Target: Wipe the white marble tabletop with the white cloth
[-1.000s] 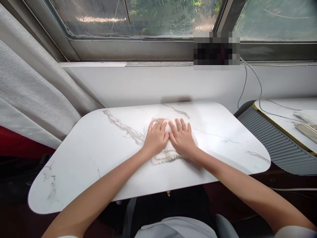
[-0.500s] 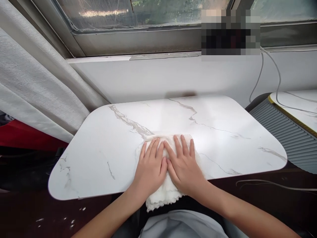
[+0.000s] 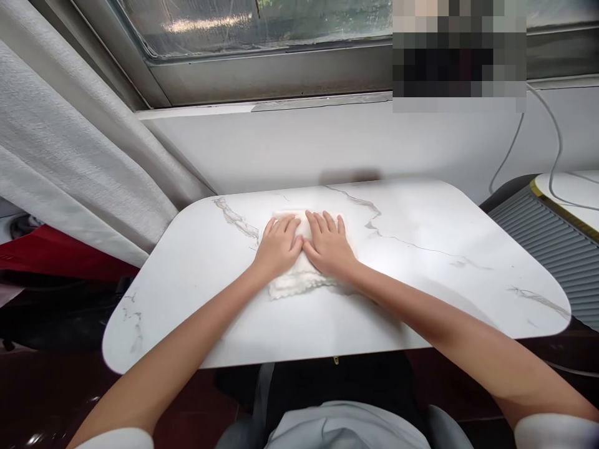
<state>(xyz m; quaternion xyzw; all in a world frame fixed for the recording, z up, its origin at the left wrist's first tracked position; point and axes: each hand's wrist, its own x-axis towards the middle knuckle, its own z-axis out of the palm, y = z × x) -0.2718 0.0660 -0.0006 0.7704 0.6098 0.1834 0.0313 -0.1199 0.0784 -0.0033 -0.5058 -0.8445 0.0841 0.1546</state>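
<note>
**White marbled table (image 3: 178,262) below a window (image 3: 281,25)**

On the far left I am seeing a pale curtain (image 3: 84,125) hanging beside the table, with something red (image 3: 65,252) showing under it. The left forearm (image 3: 187,346) is crossing the table's near edge, hiding part of it from me. The left hand (image 3: 279,244) is lying palm down on a white cloth (image 3: 302,280), which is resting near the middle of the tabletop. Just beside it, the right hand (image 3: 330,246) is lying the same way; the fingers of both are stretching out flat, unclenched. The right forearm (image 3: 444,324) is blocking more of the surface. Above, a pixelated patch (image 3: 458,50) is masking part of the window's frame. Farther right, a cable (image 3: 559,140) is looping down towards a second table (image 3: 571,189), its ribbed grey panel (image 3: 556,249) running below a gold edge.
</note>
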